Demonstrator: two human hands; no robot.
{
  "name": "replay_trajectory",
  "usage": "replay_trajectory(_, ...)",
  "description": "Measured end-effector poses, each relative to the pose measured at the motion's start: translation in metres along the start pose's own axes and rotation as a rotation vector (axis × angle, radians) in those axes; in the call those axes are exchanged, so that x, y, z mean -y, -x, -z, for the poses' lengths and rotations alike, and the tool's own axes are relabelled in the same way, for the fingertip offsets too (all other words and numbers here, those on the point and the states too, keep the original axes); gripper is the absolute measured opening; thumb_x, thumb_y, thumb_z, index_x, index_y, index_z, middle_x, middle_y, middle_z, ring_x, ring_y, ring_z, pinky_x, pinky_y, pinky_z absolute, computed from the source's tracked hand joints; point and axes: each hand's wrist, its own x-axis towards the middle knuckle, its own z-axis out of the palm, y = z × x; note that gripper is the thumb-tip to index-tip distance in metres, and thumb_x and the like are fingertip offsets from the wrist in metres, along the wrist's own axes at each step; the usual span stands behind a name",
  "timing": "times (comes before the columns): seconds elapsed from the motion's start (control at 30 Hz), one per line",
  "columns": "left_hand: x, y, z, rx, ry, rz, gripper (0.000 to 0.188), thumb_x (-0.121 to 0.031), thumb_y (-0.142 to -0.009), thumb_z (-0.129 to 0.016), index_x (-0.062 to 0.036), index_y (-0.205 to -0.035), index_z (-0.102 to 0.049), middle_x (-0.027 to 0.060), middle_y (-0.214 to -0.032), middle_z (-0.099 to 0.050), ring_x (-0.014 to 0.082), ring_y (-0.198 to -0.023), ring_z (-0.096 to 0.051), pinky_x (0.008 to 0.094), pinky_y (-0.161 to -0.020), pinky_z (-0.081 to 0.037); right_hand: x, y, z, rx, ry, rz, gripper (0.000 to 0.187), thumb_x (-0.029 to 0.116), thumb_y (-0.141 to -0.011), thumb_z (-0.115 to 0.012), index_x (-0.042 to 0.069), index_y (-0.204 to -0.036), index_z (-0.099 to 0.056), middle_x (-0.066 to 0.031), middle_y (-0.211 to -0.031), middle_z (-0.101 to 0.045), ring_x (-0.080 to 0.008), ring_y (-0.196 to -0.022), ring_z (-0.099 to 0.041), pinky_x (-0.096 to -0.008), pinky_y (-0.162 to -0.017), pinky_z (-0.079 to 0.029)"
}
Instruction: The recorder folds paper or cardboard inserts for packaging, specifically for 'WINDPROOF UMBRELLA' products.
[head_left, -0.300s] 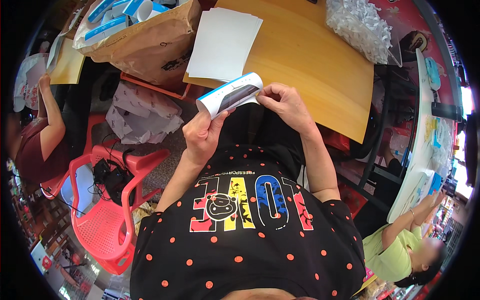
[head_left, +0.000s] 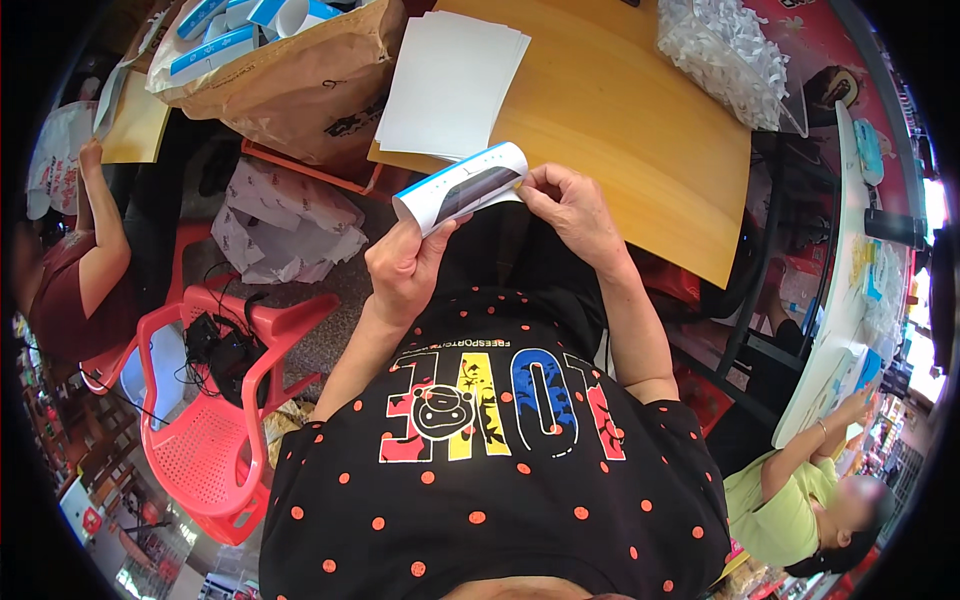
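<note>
Both hands hold one little box: the left hand [head_left: 405,268] pinches the white and blue box [head_left: 462,185] from below, and the right hand [head_left: 567,207] pinches its right end. It is up in the air, just off the near edge of the wooden table [head_left: 620,120], below the stack of white sheets [head_left: 450,85].

Left hand [head_left: 405,270] fingertips tucked behind white-and-blue carton [head_left: 462,186], can't see them. Carton inside too dark to tell. Brown paper bag [head_left: 300,80] far left cut off by top rim, contents half hidden. Clear bag of white bits [head_left: 725,55] also cropped. Person near right [head_left: 800,510] blurred.
</note>
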Motion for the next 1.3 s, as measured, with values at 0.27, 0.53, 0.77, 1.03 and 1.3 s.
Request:
replay_trajectory(0.27, 0.001, 0.000, 0.001, 0.023, -0.095, -0.101, 0.021, -0.004, -0.087, -0.064, 0.0054, -0.105, -0.064, 0.0153, -0.087, -0.070, 0.0225, -0.077, -0.070, 0.0281, -0.064, -0.054, 0.006, 0.010, 0.008, -0.033, -0.078, -0.048, 0.018, 0.015, -0.087, -0.063, -0.003, -0.090, -0.065, -0.0037, -0.079, -0.064, -0.0086, -0.073, -0.056, -0.0247, -0.068, -0.046)
replay_trajectory(0.53, 0.001, -0.001, 0.000, 0.000, -0.040, -0.063, 0.018, -0.003, -0.086, -0.064, 0.0059, -0.102, -0.064, 0.0157, -0.088, -0.070, 0.0227, -0.077, -0.069, 0.0288, -0.066, -0.053, -0.006, 0.003, 0.016, -0.062, -0.250, -0.068, 0.017, 0.013, -0.088, -0.063, -0.003, -0.090, -0.067, -0.0003, -0.078, -0.064, -0.0047, -0.071, -0.054, -0.0213, -0.066, -0.044)
replay_trajectory(0.77, 0.005, 0.008, 0.007, 0.109, -0.185, -0.051, 0.018, -0.004, -0.088, -0.062, 0.0080, -0.102, -0.064, 0.0164, -0.090, -0.070, 0.0209, -0.081, -0.070, 0.0290, -0.070, -0.053, -0.008, 0.000, 0.016, 0.098, -0.229, -0.143, 0.021, 0.015, -0.084, -0.068, -0.003, -0.094, -0.068, -0.0027, -0.083, -0.067, -0.0063, -0.075, -0.058, -0.0215, -0.069, -0.047)
replay_trajectory(1.03, 0.006, 0.004, 0.000, 0.048, -0.250, -0.219, 0.016, -0.007, -0.079, -0.072, 0.0041, -0.090, -0.065, 0.0138, -0.070, -0.062, 0.0271, -0.058, -0.063, 0.0329, -0.052, -0.049, -0.015, 0.000, 0.006, 0.079, -0.150, -0.154, 0.016, 0.016, -0.088, -0.065, -0.001, -0.086, -0.065, 0.0040, -0.077, -0.059, -0.0030, -0.069, -0.049, -0.0198, -0.063, -0.041)
replay_trajectory(1.3, 0.004, -0.006, 0.004, 0.100, -0.308, -0.414, 0.026, -0.005, -0.075, -0.075, 0.0043, -0.096, -0.063, 0.0120, -0.073, -0.063, 0.0264, -0.061, -0.064, 0.0328, -0.053, -0.050, 0.023, 0.031, 0.013, 0.083, -0.193, -0.122, 0.014, 0.012, -0.087, -0.062, -0.001, -0.085, -0.063, 0.0022, -0.076, -0.059, -0.0042, -0.071, -0.052, -0.0213, -0.064, -0.043)
